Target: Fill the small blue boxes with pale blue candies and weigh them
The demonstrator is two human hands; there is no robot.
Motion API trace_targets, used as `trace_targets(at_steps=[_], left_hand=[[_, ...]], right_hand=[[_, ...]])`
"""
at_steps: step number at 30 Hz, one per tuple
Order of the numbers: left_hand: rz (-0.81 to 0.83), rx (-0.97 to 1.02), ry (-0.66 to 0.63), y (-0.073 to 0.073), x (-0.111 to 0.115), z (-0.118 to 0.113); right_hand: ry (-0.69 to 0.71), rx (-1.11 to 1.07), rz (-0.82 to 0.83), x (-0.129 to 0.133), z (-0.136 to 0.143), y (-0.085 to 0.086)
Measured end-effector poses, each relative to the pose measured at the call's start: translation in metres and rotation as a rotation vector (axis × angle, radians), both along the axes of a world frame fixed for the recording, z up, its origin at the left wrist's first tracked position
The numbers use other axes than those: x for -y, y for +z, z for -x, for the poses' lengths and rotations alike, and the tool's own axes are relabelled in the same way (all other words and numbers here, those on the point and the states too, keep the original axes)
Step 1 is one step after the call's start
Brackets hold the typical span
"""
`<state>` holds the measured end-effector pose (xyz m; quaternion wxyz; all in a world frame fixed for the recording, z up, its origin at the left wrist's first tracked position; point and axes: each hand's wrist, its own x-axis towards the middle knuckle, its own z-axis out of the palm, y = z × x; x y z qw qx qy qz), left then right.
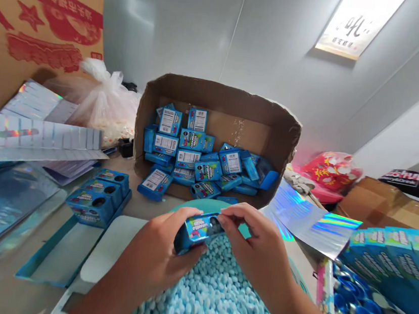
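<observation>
My left hand (156,245) grips a small blue candy box (196,228) between thumb and fingers, tilted above a teal basin (185,205). A round window shows at the box's right end. There the thumb and index finger of my right hand (260,242) are pinched together against the box. Whether a small piece is between those fingertips is hidden. Pale blue candies (215,295) fill the basin below both hands. Just beyond it, an opened cardboard carton (262,128) lies with many blue candy boxes (208,170) heaped inside.
To the left, a shallow blue tray (63,256) carries several upright candy boxes (99,199), next to a white lidded object (114,247). Shiny printed sheets (36,141) and a plastic bag (105,103) lie behind. At right are blue-rimmed caps (362,313) and blue cartons (396,256).
</observation>
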<state>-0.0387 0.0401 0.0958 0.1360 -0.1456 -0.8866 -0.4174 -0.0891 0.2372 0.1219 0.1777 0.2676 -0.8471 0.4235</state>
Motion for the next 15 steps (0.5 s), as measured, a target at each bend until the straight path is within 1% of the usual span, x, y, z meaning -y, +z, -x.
trace_targets(at_steps=[4,6,8,10,13,15], left_hand=[[0.14,-0.185,-0.039,-0.005,-0.004,-0.002],[0.158,-0.175,-0.047,-0.005,-0.004,-0.002],[0.114,-0.095,-0.014,-0.004,-0.004,-0.002],[0.072,-0.034,0.004,-0.002,-0.004,-0.002],[0.043,-0.032,0.019,0.001,-0.004,-0.003],[0.023,-0.053,0.058,0.002,-0.004,-0.002]], right_hand=[[0.057,-0.014,0.05,0.003,0.005,-0.002],[0.059,0.065,0.098,0.004,0.008,-0.005],[0.057,0.19,0.194,0.005,0.011,-0.008],[0.092,0.335,0.298,0.005,0.013,-0.01],[0.2,0.607,0.46,0.002,0.015,-0.009],[0.255,0.797,0.611,0.0,0.015,-0.006]])
